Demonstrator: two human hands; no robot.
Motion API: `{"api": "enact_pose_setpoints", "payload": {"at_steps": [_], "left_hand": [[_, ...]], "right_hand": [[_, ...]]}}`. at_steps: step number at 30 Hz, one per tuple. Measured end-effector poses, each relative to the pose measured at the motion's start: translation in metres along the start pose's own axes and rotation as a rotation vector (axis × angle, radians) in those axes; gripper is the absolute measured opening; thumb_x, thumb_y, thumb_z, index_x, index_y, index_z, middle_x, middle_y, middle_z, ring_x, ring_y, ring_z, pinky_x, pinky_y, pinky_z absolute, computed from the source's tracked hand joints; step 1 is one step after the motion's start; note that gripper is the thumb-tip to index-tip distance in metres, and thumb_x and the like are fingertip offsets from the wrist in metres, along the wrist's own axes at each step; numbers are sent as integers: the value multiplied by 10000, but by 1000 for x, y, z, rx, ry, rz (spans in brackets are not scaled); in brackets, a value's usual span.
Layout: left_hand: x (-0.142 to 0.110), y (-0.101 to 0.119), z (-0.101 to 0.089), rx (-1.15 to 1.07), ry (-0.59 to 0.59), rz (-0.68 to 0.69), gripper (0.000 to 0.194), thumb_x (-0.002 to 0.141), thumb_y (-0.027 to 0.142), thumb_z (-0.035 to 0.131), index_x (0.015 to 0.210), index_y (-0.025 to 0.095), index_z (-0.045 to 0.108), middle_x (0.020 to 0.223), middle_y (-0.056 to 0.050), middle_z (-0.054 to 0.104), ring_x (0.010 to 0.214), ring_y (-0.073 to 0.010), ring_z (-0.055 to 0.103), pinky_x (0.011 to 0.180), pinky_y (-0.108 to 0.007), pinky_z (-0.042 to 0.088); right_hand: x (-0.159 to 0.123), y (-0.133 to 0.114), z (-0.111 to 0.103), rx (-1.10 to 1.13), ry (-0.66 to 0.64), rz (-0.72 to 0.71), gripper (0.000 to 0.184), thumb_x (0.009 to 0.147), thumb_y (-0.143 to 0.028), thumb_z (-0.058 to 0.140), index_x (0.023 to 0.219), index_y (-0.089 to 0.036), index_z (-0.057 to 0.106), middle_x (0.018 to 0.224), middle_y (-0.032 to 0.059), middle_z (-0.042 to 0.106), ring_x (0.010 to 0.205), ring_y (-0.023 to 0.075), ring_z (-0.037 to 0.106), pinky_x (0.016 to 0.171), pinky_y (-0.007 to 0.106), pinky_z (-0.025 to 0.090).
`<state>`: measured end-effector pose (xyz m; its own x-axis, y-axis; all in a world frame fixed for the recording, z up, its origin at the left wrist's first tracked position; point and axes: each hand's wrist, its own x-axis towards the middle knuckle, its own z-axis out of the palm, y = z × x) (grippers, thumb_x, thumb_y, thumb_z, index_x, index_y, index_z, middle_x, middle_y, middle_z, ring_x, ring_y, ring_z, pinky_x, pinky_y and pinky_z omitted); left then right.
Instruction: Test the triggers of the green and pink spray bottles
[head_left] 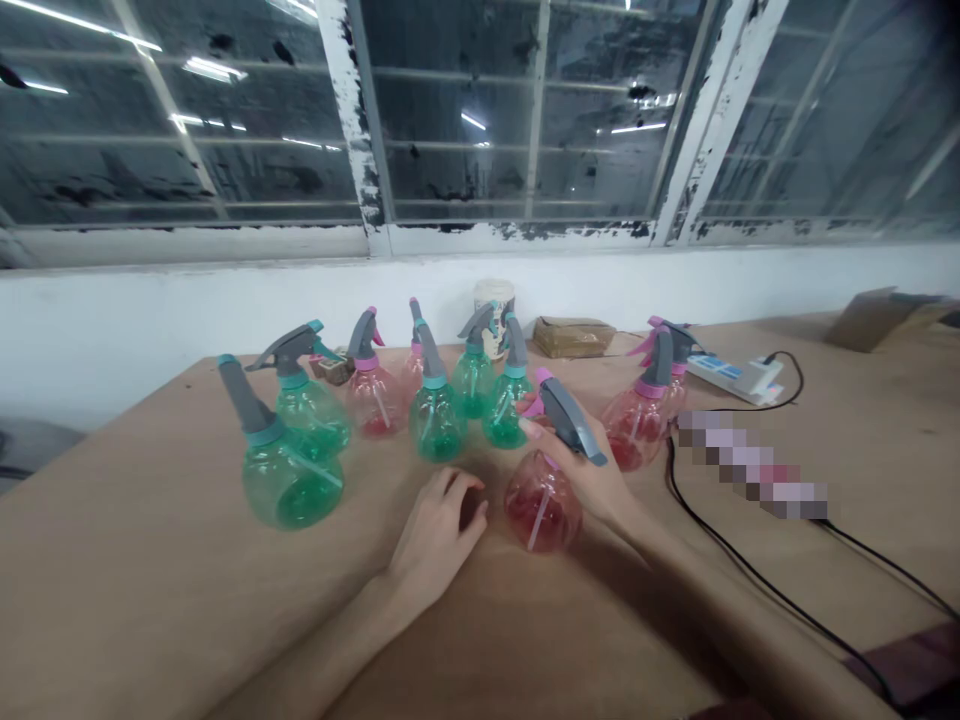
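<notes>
Bottle (551, 512), clamped in our right grip (589, 470), is on or just above the counter (135, 560), beside our loose, parted left grip (439, 520); swinging it wide, we could topple the green bottles (504, 428).

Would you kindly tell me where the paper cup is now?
In the head view, the paper cup stands near the middle, by the white wall, just behind two green spray bottles and left of the brown package.

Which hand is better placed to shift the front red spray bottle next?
The right hand, most likely: it holds the red spray bottle at its neck, under the grey head. The left hand is apart from it, fingers curled, holding nothing visible.
</notes>
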<state>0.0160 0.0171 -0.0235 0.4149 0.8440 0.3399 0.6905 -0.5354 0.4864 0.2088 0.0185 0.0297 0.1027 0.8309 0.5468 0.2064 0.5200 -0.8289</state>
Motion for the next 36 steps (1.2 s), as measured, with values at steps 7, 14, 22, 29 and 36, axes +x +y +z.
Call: {"api": "enact_pose_setpoints", "payload": {"at_steps": [7, 14, 22, 29, 36], "left_hand": [[0, 0, 0, 1, 13, 13, 116, 832, 187, 484, 925, 213, 548, 975, -34, 566, 915, -205, 567, 824, -369, 461], [1, 1, -1, -5, 2, 11, 116, 840, 201, 475, 927, 214, 550, 979, -34, 570, 908, -201, 569, 815, -362, 461], [1, 2, -2, 1, -4, 12, 114, 836, 190, 470, 916, 213, 548, 977, -32, 569, 906, -198, 570, 812, -357, 463], [1, 0, -1, -6, 8, 23, 122, 839, 205, 473, 933, 216, 549, 974, -31, 571, 902, -197, 570, 820, -361, 464], [1, 2, -2, 4, -4, 16, 114, 838, 185, 479, 930, 214, 538, 973, -31, 565, 915, -198, 566, 827, -357, 459]], "right_hand": [[1, -7, -3, -31, -20, -19, 117, 753, -301, 618, 793, -211, 553, 745, -11, 596, 691, 148, 559, 669, 285, 460], [0, -8, -8, -89, -27, 7, 132, 772, -310, 576, 724, -206, 511, 614, -37, 503, 540, 111, 448, 534, 251, 392], [5, -6, -7, -59, -8, -9, 165, 776, -351, 599, 873, -218, 594, 813, 6, 625, 714, 157, 577, 679, 295, 464], [5, 1, -5, -56, 16, 3, 233, 781, -363, 605, 961, -216, 598, 937, 34, 659, 818, 180, 621, 743, 313, 490], [5, 4, -3, -37, 34, 8, 261, 768, -367, 621, 987, -227, 596, 965, 32, 663, 837, 184, 627, 768, 332, 499]]}}
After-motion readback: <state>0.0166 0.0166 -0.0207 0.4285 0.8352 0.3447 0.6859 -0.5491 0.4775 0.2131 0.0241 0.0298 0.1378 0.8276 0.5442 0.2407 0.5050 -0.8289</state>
